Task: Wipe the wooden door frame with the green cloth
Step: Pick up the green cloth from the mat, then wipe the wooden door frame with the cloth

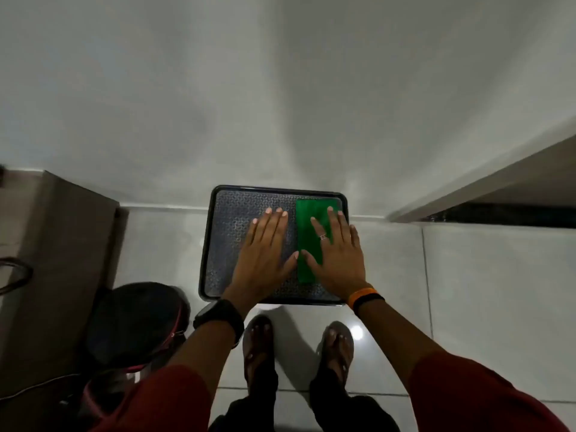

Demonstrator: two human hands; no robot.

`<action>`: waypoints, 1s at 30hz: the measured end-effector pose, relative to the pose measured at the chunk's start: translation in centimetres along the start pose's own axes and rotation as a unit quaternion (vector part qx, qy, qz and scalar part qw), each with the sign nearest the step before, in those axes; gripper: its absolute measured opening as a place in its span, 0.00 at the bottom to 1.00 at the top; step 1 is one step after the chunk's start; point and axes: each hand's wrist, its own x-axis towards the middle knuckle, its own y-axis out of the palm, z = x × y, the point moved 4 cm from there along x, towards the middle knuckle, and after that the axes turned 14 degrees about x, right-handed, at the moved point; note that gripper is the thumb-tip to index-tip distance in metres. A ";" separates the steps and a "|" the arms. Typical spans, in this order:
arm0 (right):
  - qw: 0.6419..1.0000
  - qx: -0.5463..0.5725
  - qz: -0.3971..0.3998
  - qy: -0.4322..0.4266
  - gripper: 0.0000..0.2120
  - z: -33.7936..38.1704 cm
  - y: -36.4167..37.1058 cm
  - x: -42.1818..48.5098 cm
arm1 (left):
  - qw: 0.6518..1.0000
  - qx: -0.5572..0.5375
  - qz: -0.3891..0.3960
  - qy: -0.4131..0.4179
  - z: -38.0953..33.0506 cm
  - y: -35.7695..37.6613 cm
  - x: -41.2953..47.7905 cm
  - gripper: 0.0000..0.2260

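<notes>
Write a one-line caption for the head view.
Both hands spread flat, left hand and right hand, above a folded green cloth on a black tray.

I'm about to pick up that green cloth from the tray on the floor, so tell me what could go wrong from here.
1. The green cloth lies folded under the flat right hand; a loose pinch may unfold it.
2. The tray sits on glossy floor tiles and might slide if the hands press on it.
3. A dark bag and a cable lie close to the left foot, a possible trip hazard.
</notes>
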 end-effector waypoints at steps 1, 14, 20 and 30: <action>1.000 -0.006 0.012 0.004 0.35 -0.6 1.5 0.5 | 1.000 0.008 0.003 0.005 0.1 1.8 0.3 0.36; 0.987 0.080 -0.140 -0.014 0.18 -2.6 7.3 3.8 | 1.000 -0.021 -0.009 0.004 0.7 11.6 2.7 0.35; 0.982 0.135 -0.130 -0.010 0.15 -2.2 3.7 4.3 | 0.998 -0.010 -0.061 -0.012 0.2 7.0 3.3 0.34; 0.923 0.169 -0.330 -0.106 0.16 6.4 -19.3 -3.8 | 0.980 -0.012 -0.194 -0.029 -4.0 -19.1 2.7 0.35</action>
